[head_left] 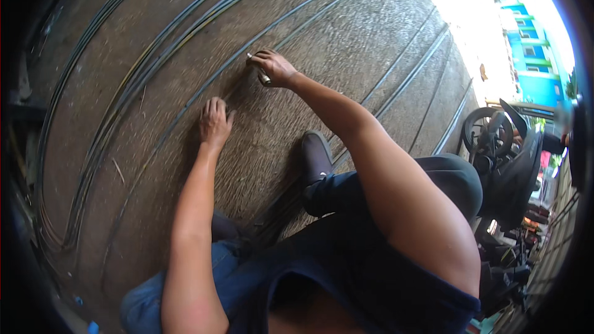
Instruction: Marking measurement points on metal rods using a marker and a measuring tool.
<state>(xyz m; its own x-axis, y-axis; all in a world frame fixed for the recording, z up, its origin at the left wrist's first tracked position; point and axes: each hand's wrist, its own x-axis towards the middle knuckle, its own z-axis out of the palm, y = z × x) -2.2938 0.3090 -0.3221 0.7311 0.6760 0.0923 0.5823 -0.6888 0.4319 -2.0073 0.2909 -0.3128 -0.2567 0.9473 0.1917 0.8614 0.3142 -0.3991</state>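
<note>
My right hand (275,69) is closed round a small, pale metallic tool (265,79); its ends stick out past the fingers, and its exact kind is hidden by my grip. Below and to the left, my left hand (215,122) is low over the floor with fingers curled down and thumb a little apart; whatever lies under the fingertips is hidden. A thin long rod or cable (322,17) runs from the far side toward my right hand. Another long, dark one (266,29) passes just beyond both hands, lying on the floor.
Several long dark rods or cables (158,55) curve across the rough concrete floor (346,43) on the left. More rods (408,75) lie to the right, beyond my arm. My shoe (317,158) stands near the middle. A parked motorbike (495,142) is at the right edge.
</note>
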